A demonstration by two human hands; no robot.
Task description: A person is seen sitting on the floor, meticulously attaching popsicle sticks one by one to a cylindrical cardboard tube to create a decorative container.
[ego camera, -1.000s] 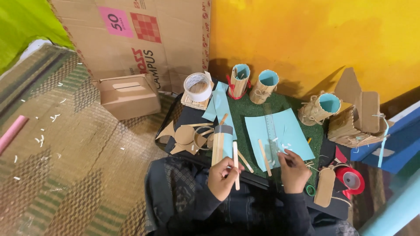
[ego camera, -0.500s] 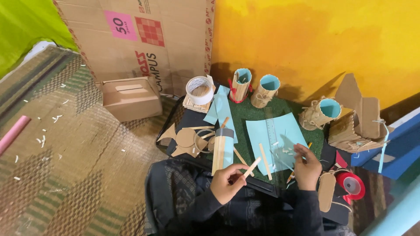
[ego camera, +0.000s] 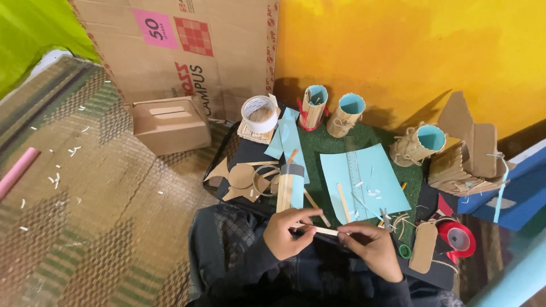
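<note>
— Where is the stick (ego camera: 318, 229) right now?

— Low in the view, just below the blue sheet (ego camera: 364, 183). Both hands have it: the left hand (ego camera: 287, 233) pinches one end with fingers closed on it, the right hand (ego camera: 369, 250) pinches the other end the same way.

— Which way does it run?

— Its long axis lies nearly level, left to right, from one hand across to the other, parallel to the near edge of the blue sheet. More of its length shows on the left hand's side, so I judge that hand carries most of it.

— Anything loose close by?

— Another stick (ego camera: 343, 194) lies on the blue sheet, pointing away from the person, crosswise to the held one. A clear ruler (ego camera: 354, 173) lies along the sheet beside it, with small white scraps scattered there.

— And the containers?

— Beyond the blue sheet, by the yellow wall, stand two stick-clad cups (ego camera: 313, 106) with blue linings; what is inside them, I cannot tell. A third cup (ego camera: 418, 145) lies tipped on its side to the right of the sheet, its mouth open and seemingly empty. A tape roll (ego camera: 259, 113) sits left of the cups; a red tape roll (ego camera: 458, 239) lies right of the right hand.
</note>
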